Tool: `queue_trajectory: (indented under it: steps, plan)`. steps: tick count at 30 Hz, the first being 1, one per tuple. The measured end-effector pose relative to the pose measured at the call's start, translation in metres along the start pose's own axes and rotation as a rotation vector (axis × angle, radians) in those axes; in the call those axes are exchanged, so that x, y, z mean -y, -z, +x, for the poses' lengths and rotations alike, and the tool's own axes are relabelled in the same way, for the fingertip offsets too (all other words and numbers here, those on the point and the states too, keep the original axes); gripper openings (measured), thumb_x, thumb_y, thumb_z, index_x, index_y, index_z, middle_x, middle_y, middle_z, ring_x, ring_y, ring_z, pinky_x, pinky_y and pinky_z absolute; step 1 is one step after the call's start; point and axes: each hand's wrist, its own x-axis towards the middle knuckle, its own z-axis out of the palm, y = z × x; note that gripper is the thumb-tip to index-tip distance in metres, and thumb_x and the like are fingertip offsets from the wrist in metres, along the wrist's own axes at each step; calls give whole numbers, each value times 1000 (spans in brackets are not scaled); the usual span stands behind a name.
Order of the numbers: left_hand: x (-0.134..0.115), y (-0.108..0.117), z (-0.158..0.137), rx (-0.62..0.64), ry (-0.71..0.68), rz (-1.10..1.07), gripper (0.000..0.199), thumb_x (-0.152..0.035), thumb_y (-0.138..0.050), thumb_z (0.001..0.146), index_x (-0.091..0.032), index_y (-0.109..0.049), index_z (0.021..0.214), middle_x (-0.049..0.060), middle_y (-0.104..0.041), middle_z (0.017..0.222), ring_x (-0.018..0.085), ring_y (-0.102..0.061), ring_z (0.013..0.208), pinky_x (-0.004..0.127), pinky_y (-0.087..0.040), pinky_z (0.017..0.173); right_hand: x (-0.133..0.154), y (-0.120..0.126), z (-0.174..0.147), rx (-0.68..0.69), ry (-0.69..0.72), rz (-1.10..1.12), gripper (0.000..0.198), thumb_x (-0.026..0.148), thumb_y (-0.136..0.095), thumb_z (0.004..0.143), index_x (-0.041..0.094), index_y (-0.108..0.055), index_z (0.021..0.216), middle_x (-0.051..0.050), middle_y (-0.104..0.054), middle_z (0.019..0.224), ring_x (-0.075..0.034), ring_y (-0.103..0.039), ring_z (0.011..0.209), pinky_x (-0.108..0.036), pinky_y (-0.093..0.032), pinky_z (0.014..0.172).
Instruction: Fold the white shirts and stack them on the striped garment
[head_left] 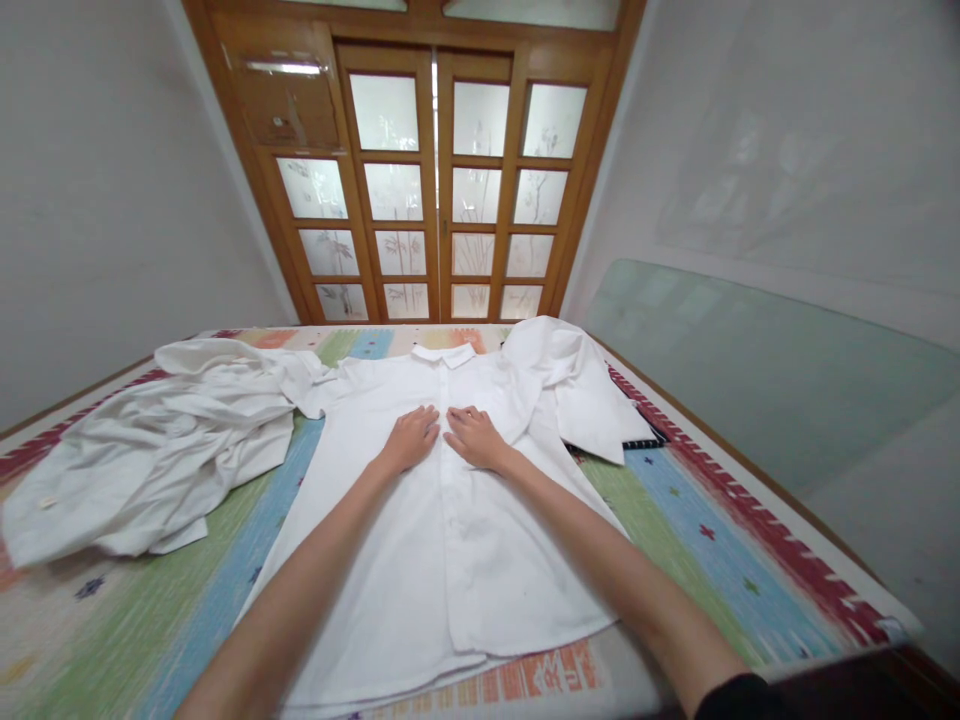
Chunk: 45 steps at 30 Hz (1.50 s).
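A white short-sleeved shirt [375,560] lies spread out front side up, its collar at the far end and its hem toward me. Both my hands are on its chest, one on each side of the button placket. My left hand [412,438] has its fingers bent onto the cloth at the placket's left edge. Opposite it, my right hand [474,438] holds the cloth along the right edge, fingers curled. A narrow strip of placket shows between the fingertips. Any button there is too small to make out.
A crumpled heap of white clothes [172,450] lies at the left. Another white garment [574,385] sits at the far right, over dark cloth [646,440], touching the shirt. Beneath is a striped, patterned bed sheet [697,520]. A frosted glass panel [750,360] leans along the right wall.
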Motion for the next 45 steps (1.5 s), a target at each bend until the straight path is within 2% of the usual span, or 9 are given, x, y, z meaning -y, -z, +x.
queue_trajectory:
  steps: [4, 8, 13, 17, 21, 28, 31, 35, 45]
  plan:
    - [1, 6, -29, 119, -73, 12, 52, -39, -34, 96, -17, -46, 142, 11, -39, 152, 28, -29, 143, 51, -24, 115, 2, 1, -38, 55, 114, 36, 53, 39, -39, 99, 12, -43, 144, -16, -39, 151, -30, -34, 139, -48, -28, 112]
    - [-7, 13, -54, 160, -120, -53, 52, -42, -36, 95, -21, -48, 141, 10, -38, 152, 29, -27, 144, 56, -21, 115, 7, 11, -65, 79, 156, 218, 59, 46, -43, 96, 9, -45, 142, -19, -41, 149, -31, -32, 140, -49, -25, 113]
    - [-24, 20, -62, 103, -105, -344, 43, -22, -46, 87, -24, -60, 128, 7, -57, 139, 27, -43, 136, 53, -25, 114, 20, 30, -63, -36, -38, 580, 36, 43, -48, 95, 16, -67, 108, -10, -68, 111, -20, -60, 105, -34, -45, 93]
    - [-36, 18, -59, -32, 30, -637, 47, -17, -58, 75, -21, -58, 122, 9, -68, 122, 22, -63, 112, 39, -46, 100, 32, 33, -49, -104, -175, 675, 26, 43, -67, 82, 17, -67, 86, -3, -66, 84, -13, -58, 73, -26, -46, 71]
    - [-43, 13, -56, -100, 185, -806, 47, -18, -61, 73, -19, -49, 119, 10, -72, 111, 18, -69, 88, 32, -53, 80, 38, 32, -37, -143, -331, 710, 25, 41, -71, 76, 17, -64, 74, 0, -64, 69, -11, -55, 64, -22, -42, 63]
    - [-44, 17, -56, -134, 163, -589, 35, -26, -71, 68, -18, -61, 101, 4, -69, 94, 17, -63, 83, 30, -50, 77, 27, 29, -29, 28, -545, 839, 13, 19, -57, 72, 17, -63, 61, 4, -55, 45, -11, -49, 43, -22, -36, 49]
    - [-45, 21, -55, -127, 131, -471, 17, -28, -70, 70, -18, -69, 83, 5, -64, 90, 16, -61, 78, 30, -49, 76, 20, 23, -31, -21, -537, 890, 16, 19, -52, 71, 18, -60, 57, 4, -55, 46, -10, -49, 46, -22, -36, 51]
    - [-49, 23, -53, -87, 117, -421, 13, -27, -68, 73, -17, -71, 80, 4, -65, 81, 17, -60, 75, 29, -48, 75, 18, 18, -33, -49, -491, 933, 15, 19, -51, 69, 18, -58, 56, 5, -55, 48, -10, -48, 47, -20, -36, 51]
    - [-43, 36, -35, 118, 215, -550, 5, -23, -64, 68, -19, -65, 65, 0, -67, 62, 14, -60, 59, 21, -44, 56, 21, 22, -36, -47, -437, 948, 13, 17, -53, 70, 18, -59, 58, 6, -53, 47, -9, -46, 44, -19, -37, 48]
